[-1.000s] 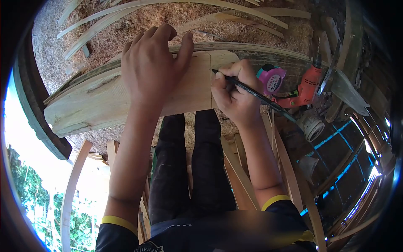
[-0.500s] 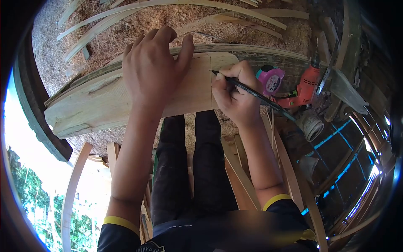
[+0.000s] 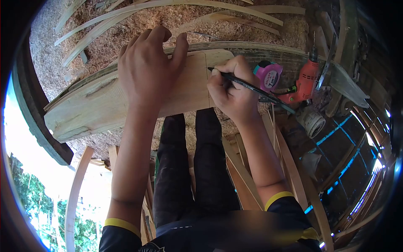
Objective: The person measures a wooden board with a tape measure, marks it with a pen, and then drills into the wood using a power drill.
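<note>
A long pale wooden board (image 3: 184,92) lies crosswise in front of my knees, with a thin dark line drawn across it near its right end. My left hand (image 3: 149,69) rests on the board with thumb spread apart, its fingertips reaching past the far edge. In my right hand (image 3: 237,88) a dark pencil (image 3: 268,96) is pinched between thumb and fingers. The pencil's tip touches or nearly touches the board just right of the line. Close to my right knuckles is a pink and teal tape measure (image 3: 270,77).
A red power drill (image 3: 307,80) with a bit fitted lies to the right, near a whitish can (image 3: 314,122) and a saw blade (image 3: 348,86). Curved wooden strips (image 3: 176,4) lie on the shavings-covered ground beyond. A dark curved timber (image 3: 37,96) is at left.
The view has shifted slightly, so board, hands and tools appear a little farther left and up. Pencil and left hand keep nearly the same places on the board.
</note>
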Motion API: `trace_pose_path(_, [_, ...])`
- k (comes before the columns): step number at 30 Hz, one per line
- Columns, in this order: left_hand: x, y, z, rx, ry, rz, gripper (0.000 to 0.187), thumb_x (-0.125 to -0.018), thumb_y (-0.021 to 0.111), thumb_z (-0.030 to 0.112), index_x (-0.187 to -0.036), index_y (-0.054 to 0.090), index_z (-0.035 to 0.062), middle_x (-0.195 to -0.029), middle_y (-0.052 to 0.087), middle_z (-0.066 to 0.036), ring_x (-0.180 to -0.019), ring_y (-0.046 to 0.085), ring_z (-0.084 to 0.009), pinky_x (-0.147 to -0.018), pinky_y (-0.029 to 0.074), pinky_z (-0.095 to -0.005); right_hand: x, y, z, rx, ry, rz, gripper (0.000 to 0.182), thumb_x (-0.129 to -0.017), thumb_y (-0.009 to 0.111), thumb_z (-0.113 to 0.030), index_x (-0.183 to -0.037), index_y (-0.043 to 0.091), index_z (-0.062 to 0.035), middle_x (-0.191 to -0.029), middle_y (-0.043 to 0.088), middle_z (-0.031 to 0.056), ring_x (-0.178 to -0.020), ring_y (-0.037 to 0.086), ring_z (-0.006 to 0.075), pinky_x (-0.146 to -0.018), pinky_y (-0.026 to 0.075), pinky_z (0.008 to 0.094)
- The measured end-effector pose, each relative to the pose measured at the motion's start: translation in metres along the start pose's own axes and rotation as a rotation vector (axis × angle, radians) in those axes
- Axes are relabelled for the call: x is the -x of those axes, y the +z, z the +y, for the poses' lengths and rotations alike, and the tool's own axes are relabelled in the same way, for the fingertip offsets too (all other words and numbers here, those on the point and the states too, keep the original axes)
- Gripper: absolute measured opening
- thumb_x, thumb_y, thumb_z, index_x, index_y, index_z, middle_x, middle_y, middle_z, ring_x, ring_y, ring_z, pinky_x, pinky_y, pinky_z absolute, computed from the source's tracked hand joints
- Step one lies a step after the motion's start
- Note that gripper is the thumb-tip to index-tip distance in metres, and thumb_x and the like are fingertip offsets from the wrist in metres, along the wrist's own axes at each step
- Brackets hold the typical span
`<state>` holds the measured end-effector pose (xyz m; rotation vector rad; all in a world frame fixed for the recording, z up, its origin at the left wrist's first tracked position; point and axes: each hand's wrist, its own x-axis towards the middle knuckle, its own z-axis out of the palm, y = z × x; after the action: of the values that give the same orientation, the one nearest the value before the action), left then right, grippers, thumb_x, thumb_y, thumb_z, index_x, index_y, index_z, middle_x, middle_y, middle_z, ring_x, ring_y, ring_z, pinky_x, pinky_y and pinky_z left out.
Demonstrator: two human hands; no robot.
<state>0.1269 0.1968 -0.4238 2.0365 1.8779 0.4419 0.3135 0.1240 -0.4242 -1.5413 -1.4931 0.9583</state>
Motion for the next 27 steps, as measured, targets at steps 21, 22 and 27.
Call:
trace_pose_path(21, [0.036, 0.019, -0.006, -0.071, 0.253, 0.270, 0.019, -0.102, 0.072, 0.029, -0.095, 0.076, 0.0121, -0.106, 0.076, -0.004, -0.106, 0.071, -0.0290, -0.101, 0.049, -0.0480, 0.040, -0.020, -0.010, 0.060, -0.101, -0.114, 0.021, -0.087, 0.075, 0.001, -0.088, 0.056, -0.0067, -0.064, 0.060, 0.0059, -0.051, 0.065, 0.0167, -0.052, 0.053, 0.0309])
trace_pose_path(22, [0.036, 0.018, -0.004, -0.070, 0.243, 0.261, 0.019, -0.102, 0.072, 0.030, -0.095, 0.076, 0.0124, -0.105, 0.076, -0.004, -0.105, 0.071, -0.0290, -0.100, 0.049, -0.0477, 0.040, -0.021, -0.010, 0.059, -0.099, -0.116, 0.021, -0.087, 0.075, 0.001, -0.088, 0.056, -0.0067, -0.064, 0.060, 0.0059, -0.051, 0.065, 0.0167, -0.052, 0.053, 0.0309])
trace_pose_path(27, [0.036, 0.020, -0.004, -0.070, 0.238, 0.282, 0.019, -0.102, 0.073, 0.031, -0.094, 0.076, 0.0131, -0.104, 0.076, -0.003, -0.104, 0.071, -0.0289, -0.098, 0.049, -0.0475, 0.041, -0.023, -0.004, 0.085, -0.091, -0.168, 0.016, -0.090, 0.075, 0.000, -0.091, 0.060, -0.0037, -0.077, 0.071, 0.0052, -0.060, 0.062, 0.0049, -0.056, 0.051, 0.0229])
